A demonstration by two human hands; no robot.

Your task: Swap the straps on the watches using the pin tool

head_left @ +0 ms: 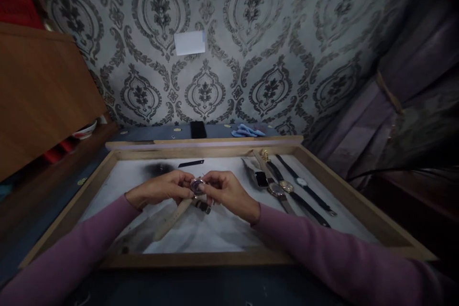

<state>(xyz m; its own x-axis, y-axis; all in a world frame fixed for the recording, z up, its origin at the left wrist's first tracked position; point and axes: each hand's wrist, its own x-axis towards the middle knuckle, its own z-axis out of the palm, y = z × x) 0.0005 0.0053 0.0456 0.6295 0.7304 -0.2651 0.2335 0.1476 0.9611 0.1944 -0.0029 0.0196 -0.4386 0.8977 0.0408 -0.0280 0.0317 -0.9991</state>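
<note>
Both hands hold one wristwatch (197, 186) over the middle of a shallow wooden tray (201, 259) with a white bottom. My left hand (168, 185) grips the round case from the left, thumb along its lower edge. From the other side my right hand (229, 193) closes on the case, its thumb on the dark face. A light beige strap (174, 220) slants down to the left below my left hand; whether it belongs to this watch I cannot tell. Under the fingers is a small dark buckle-like piece (202, 206), partly hidden.
Several watches lie at the tray's right, among them a square-faced one (261, 180) and a thin dark-strapped one (301, 182). A flat black strip (191, 163) lies near the back. Behind the tray are a black phone (198, 129) and a blue cloth (247, 130).
</note>
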